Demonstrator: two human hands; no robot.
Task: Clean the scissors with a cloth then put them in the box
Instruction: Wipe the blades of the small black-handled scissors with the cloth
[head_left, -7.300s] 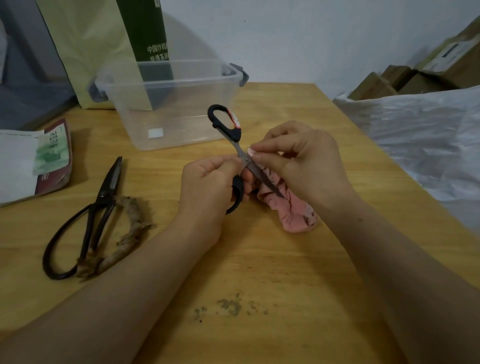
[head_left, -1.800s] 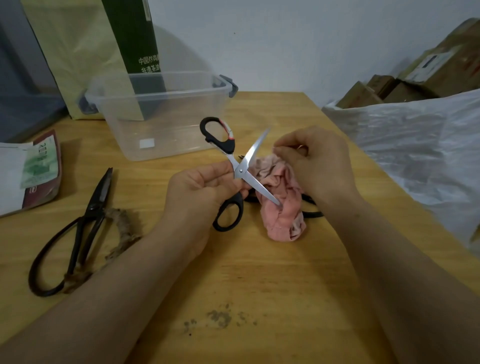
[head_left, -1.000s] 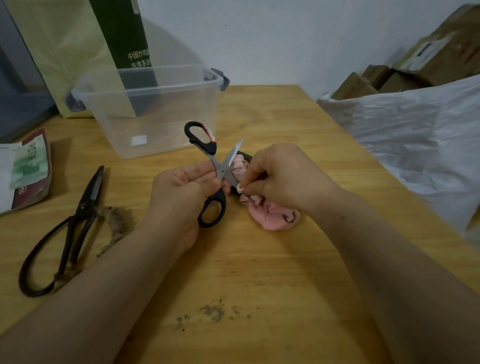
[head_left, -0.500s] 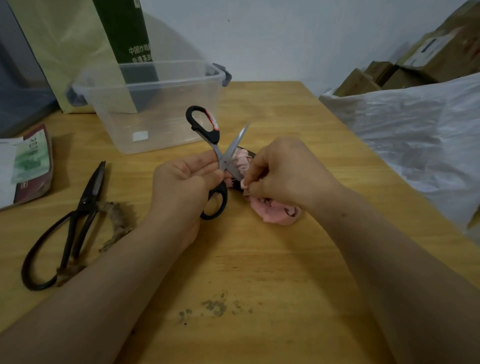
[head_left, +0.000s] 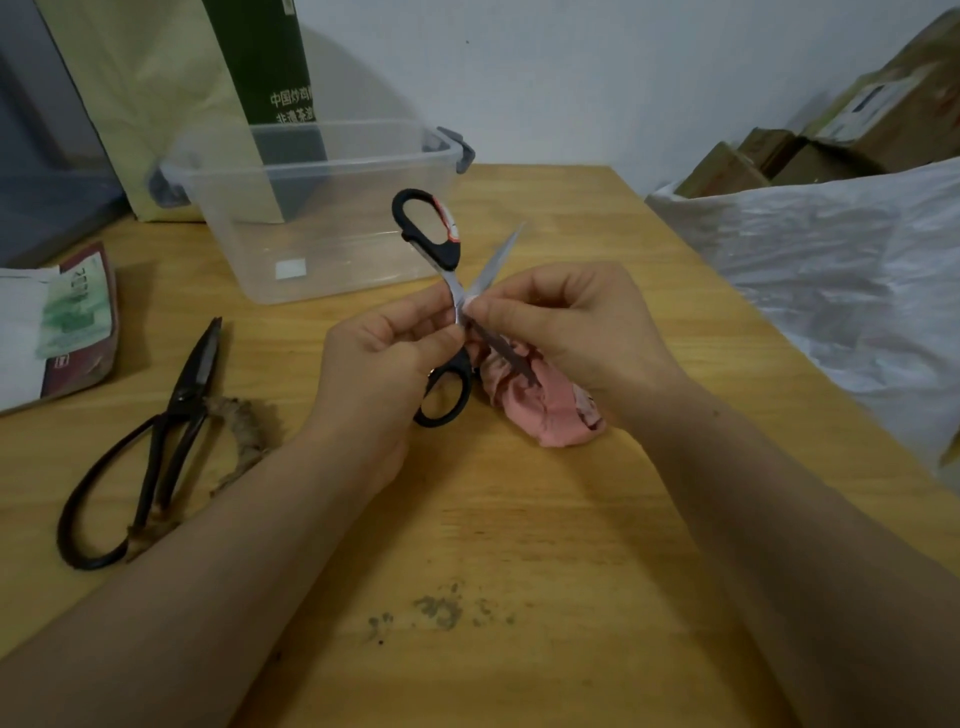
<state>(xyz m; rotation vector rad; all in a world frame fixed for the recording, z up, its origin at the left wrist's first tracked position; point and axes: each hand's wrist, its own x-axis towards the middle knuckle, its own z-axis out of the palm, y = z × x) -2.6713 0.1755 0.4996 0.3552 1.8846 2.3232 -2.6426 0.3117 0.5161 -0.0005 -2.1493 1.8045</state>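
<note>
One dark smudge (head_left: 441, 610) logged on the wooden table (head_left: 545, 519), close to its near edge.

Item: left hand (head_left: 384, 358), mid-table, fingers curled round the black-handled scissors (head_left: 445, 253) at the pivot and lower loop. The scissors are held off the table, outside the box. Their blades are apart in a cross, one loop is raised toward the far edge, and one blade tip points up toward the far right corner.

Item: right hand (head_left: 571, 322), thumb and forefinger pinched together on the lower blade just beside the pivot, other fingers curled. I cannot tell whether fabric sits between fingertips and steel.

Item: pink cloth (head_left: 545, 415), bunched on the table under the right palm, with the lower blade lying across it.

Toward the left edge I list old dark shears (head_left: 171, 415), closed and flat, with a fibrous, root-like piece (head_left: 244, 431) touching them. Further along that edge is a printed packet (head_left: 57, 322).

Far left part: clear plastic box (head_left: 322, 208), open-topped, just beyond the raised loop. Behind it stands a yellow-green paper bag (head_left: 156, 93).

Past the right edge I note white plastic sheeting (head_left: 831, 286), then cardboard cartons (head_left: 831, 140).
</note>
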